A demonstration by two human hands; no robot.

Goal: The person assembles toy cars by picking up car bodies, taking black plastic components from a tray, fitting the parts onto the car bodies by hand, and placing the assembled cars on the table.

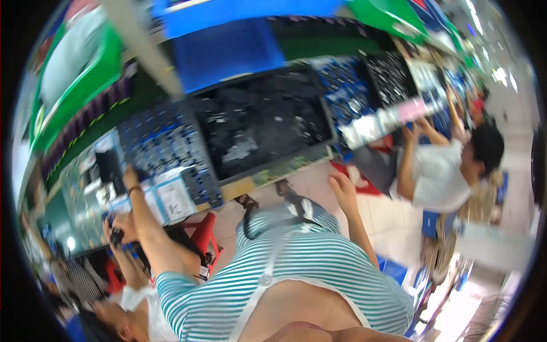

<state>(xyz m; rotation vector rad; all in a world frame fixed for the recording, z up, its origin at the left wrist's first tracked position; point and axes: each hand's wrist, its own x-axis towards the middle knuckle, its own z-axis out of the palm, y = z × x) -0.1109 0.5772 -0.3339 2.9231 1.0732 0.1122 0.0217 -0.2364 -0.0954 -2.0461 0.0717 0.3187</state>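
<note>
My left arm stretches to the left side of the bench, a dark band round its wrist. My left hand is at the right edge of a black flat piece, beside a dark tray holding rows of small black and blue parts. Its fingers are blurred, so I cannot tell whether it grips the piece. Out to the right, before the bench's front edge, my right hand hangs in the air with fingers apart and nothing in it. A wide black tray full of black parts lies between the hands.
White and light-blue papers lie at the bench's front left. A blue bin stands behind the black tray. Co-workers sit close by: one in white at right, another's hand with a black part at left. A red stool stands below.
</note>
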